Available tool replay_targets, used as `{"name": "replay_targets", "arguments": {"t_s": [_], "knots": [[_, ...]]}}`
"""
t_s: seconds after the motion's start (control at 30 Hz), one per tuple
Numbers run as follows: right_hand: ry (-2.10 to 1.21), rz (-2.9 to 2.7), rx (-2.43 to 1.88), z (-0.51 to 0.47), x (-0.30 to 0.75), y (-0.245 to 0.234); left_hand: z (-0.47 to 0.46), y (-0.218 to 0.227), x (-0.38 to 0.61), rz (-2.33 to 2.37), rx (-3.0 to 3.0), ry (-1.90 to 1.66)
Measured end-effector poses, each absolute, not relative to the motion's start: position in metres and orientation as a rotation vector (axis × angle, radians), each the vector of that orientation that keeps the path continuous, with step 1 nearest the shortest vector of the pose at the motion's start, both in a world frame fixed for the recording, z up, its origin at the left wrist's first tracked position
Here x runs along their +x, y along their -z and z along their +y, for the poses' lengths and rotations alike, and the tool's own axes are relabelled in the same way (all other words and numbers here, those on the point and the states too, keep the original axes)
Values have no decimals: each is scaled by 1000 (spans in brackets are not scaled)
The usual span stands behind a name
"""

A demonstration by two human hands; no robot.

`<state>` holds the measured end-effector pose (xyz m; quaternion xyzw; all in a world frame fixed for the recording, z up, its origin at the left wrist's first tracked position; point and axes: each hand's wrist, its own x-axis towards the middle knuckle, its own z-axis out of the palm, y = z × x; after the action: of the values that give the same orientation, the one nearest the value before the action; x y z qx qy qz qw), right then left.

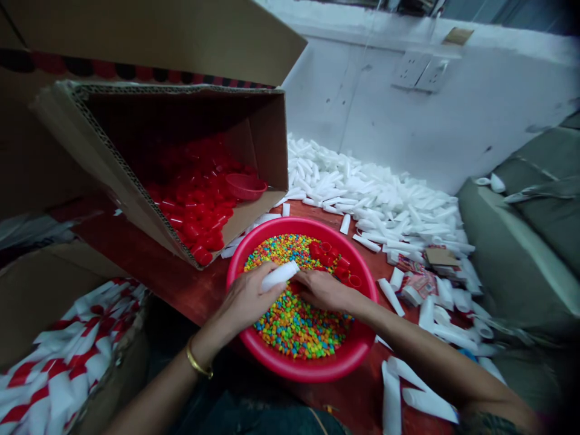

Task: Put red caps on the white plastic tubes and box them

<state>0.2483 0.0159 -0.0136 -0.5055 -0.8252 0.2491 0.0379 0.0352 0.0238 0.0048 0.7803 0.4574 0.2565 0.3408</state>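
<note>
Head view: the left hand (247,299) grips a white plastic tube (280,275) over coloured granules (294,326) in a red basin (299,368); the right hand (322,291) curls just beside it (whether it holds anything, I cannot tell).

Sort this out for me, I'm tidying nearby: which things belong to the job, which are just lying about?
Job: left hand holding a white plastic tube; right hand beside red plastic caps in a round red basin of multicoloured granules; open cardboard box of red caps; heap of white tubes.
Lying about: red-and-white striped sheets; grey-green upholstered seat.
</note>
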Motion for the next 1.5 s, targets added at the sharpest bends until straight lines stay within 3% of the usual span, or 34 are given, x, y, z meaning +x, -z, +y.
{"name": "replay_targets", "arguments": {"t_s": [0.13,0.27,0.47,0.87,1.1,1.27,1.5], "knots": [[-1519,-1822,-1309,16,255,10,21,-4,33,1195,2043,-688],[-1750,-1378,-1135,12,265,1,21,-5,30,1138,2046,-698],[-1631,-1439,-1042,8,259,0,20,-5,33,1131,2074,-710],[-673,-2229,-1145,1,258,-18,19,3,32,1030,2324,-681],[-1120,-1882,-1707,3,239,-14,16,6,31,985,2443,-699],[-958,-1991,-1365,-3,241,-21,15,4,29,1028,2403,-702],[-1323,-1592,-1467,-20,234,-2,13,3,36,998,2654,-672]]}}
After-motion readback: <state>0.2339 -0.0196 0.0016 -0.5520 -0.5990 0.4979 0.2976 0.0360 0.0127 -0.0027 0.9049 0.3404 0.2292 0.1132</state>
